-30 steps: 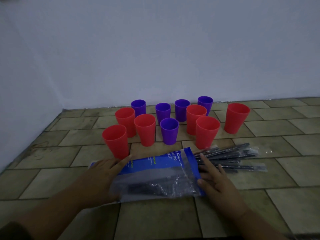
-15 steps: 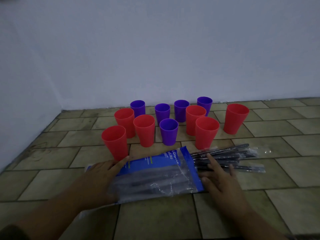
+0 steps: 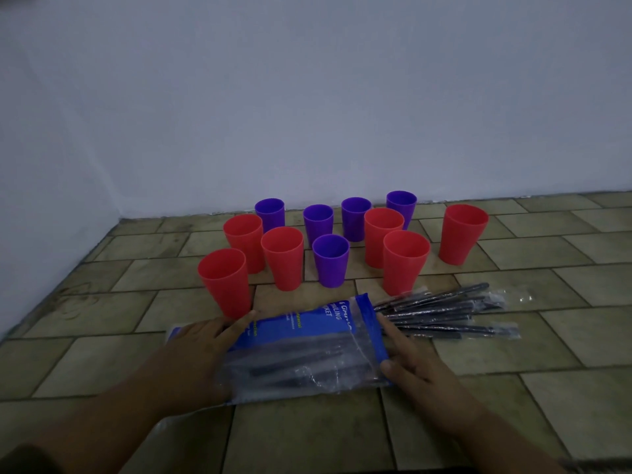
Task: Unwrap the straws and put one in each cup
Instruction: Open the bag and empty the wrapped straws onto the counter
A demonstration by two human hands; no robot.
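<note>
On the floor point(image 3: 547, 371) before the empty cups point(image 3: 224, 282), wrapped straws point(image 3: 444, 313) lie spilled beside the bag point(image 3: 307, 350). Now the right hand point(image 3: 420, 371) has slid back to its mouth, the left hand point(image 3: 201, 350) presses it; fingers point(image 3: 236, 325) flat, seemingly gripping nothing. Unwrapping comes next.

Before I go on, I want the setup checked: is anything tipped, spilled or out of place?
Nothing stands out. The cups all stand upright, none with a straw. The wrapped straws lie fanned on the floor right of the blue bag; left hand and right hand rest at its ends.
</note>
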